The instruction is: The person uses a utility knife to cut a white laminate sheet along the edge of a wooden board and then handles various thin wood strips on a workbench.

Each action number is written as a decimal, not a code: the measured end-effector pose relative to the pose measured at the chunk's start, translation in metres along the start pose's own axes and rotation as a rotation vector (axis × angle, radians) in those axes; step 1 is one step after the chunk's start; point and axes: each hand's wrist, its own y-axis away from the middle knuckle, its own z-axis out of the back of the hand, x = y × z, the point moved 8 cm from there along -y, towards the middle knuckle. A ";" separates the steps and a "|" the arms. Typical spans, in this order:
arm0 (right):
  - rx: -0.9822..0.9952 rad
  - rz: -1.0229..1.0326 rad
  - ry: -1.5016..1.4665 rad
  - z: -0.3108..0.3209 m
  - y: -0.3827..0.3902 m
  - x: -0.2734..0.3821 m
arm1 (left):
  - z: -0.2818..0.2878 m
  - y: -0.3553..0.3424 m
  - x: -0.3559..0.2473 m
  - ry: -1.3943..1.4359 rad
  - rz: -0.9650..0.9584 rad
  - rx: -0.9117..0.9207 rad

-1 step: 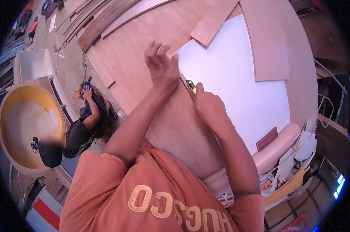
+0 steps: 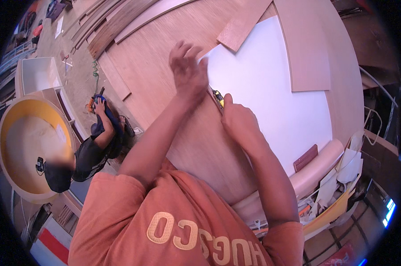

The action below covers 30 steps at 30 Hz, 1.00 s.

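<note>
Wooden workbench [image 2: 165, 57]: right hand [image 2: 238, 119] grips yellow knife [image 2: 218, 96] on white sheet [image 2: 271, 80].

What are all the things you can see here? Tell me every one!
white sheet: one, white, flat on the wooden board, right of the hands
wooden board: one large, light brown, under the sheet
small wood panels: two, tan, lying over the sheet's top edge
knife tool: one, yellow and black, at the sheet's left edge
dark red block: one, near the sheet's lower right corner
round frame: one, yellow rim, far left
other person: one, dark clothes, crouching on the floor at left
left hand: one, pressing flat at the sheet's edge
right hand: one, gripping the knife tool
</note>
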 end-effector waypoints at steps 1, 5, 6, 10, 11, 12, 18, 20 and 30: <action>-0.022 0.029 0.000 0.000 0.001 0.001 | -0.006 -0.012 -0.012 0.006 -0.094 0.006; -0.033 0.035 0.014 0.001 0.004 0.006 | -0.035 -0.034 -0.002 -0.067 -0.042 -0.007; -0.040 0.033 0.002 0.001 0.004 0.005 | -0.037 -0.035 0.002 -0.070 -0.042 -0.002; -0.031 0.041 -0.055 -0.001 0.007 0.004 | -0.039 -0.029 0.007 -0.121 -0.054 -0.060; -0.027 0.035 -0.058 -0.001 0.012 0.000 | -0.039 -0.029 0.006 -0.173 -0.051 -0.082; 0.011 0.004 -0.035 -0.005 0.021 -0.006 | -0.040 -0.028 0.005 -0.168 -0.051 -0.075; 0.041 -0.069 -0.010 -0.025 0.060 -0.037 | -0.032 -0.030 0.005 -0.246 -0.046 -0.150; 0.017 -0.050 -0.006 -0.027 0.062 -0.040 | -0.021 -0.016 -0.016 -0.183 -0.114 -0.184; -0.034 -0.007 0.006 -0.031 0.068 -0.044 | -0.042 0.029 -0.067 0.158 -0.236 0.103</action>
